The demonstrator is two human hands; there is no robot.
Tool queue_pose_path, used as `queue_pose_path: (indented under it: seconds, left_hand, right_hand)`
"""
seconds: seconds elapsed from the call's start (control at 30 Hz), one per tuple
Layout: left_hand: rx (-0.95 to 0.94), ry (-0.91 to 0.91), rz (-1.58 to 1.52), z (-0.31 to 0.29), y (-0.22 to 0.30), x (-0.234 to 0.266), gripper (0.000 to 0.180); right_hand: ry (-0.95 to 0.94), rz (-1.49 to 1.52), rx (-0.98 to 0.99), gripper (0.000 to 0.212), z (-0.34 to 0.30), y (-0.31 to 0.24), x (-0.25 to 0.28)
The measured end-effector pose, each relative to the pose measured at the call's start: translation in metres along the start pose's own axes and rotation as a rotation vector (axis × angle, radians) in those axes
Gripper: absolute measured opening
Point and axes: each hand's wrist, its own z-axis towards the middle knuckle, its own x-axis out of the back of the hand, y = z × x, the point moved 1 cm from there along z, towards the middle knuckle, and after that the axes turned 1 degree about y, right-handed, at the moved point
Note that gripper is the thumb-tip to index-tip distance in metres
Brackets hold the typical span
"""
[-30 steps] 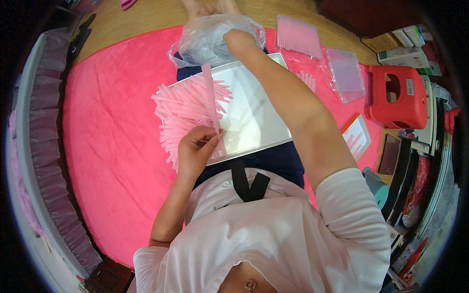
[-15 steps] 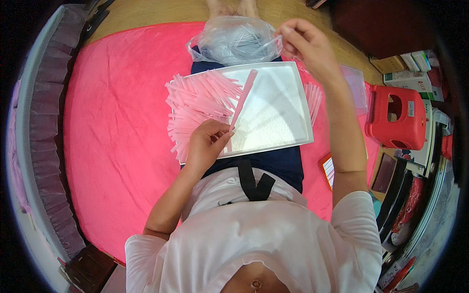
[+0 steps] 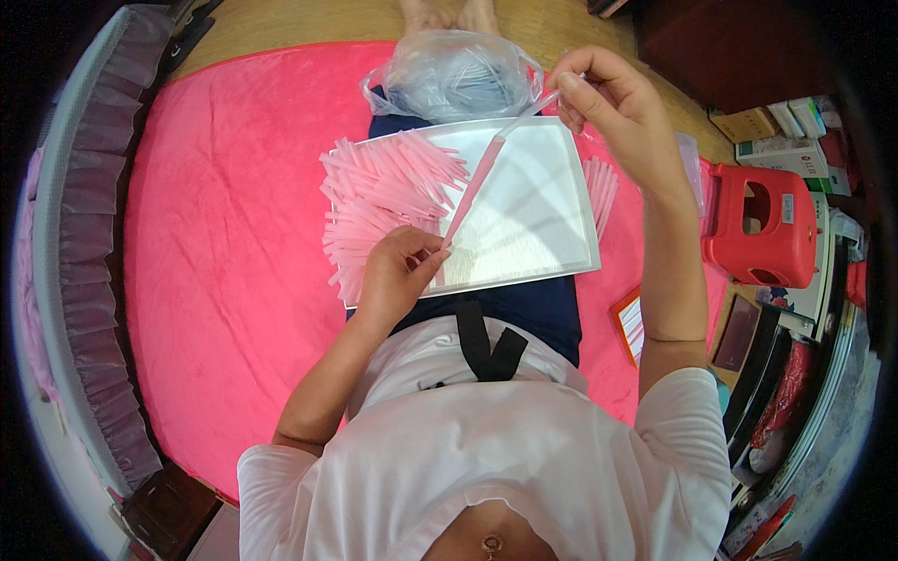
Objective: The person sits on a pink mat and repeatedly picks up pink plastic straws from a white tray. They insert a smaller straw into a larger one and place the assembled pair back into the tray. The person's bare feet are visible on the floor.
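My left hand (image 3: 404, 271) pinches the lower end of a pink tube (image 3: 473, 192), which slants up and to the right over a white shallow tray (image 3: 524, 252) on my lap. In my right hand (image 3: 608, 107), a thin clear plastic tube (image 3: 535, 110) is held between thumb and fingers. Its lower end meets the top of the pink tube; whether it is inside the mouth I cannot tell. A heap of pink tubes (image 3: 383, 187) covers the left part of the tray. Beyond the tray, a clear plastic bag (image 3: 449, 79) holds several thin clear tubes.
More pink tubes (image 3: 601, 192) lie right of the tray on the pink blanket (image 3: 234, 234). Further right are a red plastic stool (image 3: 762, 229), an orange-framed object (image 3: 630, 323), and boxes (image 3: 786, 154). A ruffled grey curtain (image 3: 84, 280) edges the left side.
My right hand has drawn a clear tube away from the bag and brought its end to the pink tube's top. The pink tube has tilted slightly further right.
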Motion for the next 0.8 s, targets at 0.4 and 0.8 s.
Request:
queue_pose_path:
  seconds: [0.4, 0.8]
  left_hand:
    - [0.017, 0.004, -0.012, -0.001, 0.000, -0.001, 0.011]
    - [0.011, -0.036, -0.040, -0.001, 0.000, -0.002, 0.011]
  right_hand:
    - [0.004, -0.063, 0.001, 0.013, -0.001, -0.002, -0.001]
    - [-0.096, -0.144, 0.029, 0.026, -0.005, 0.000, -0.014]
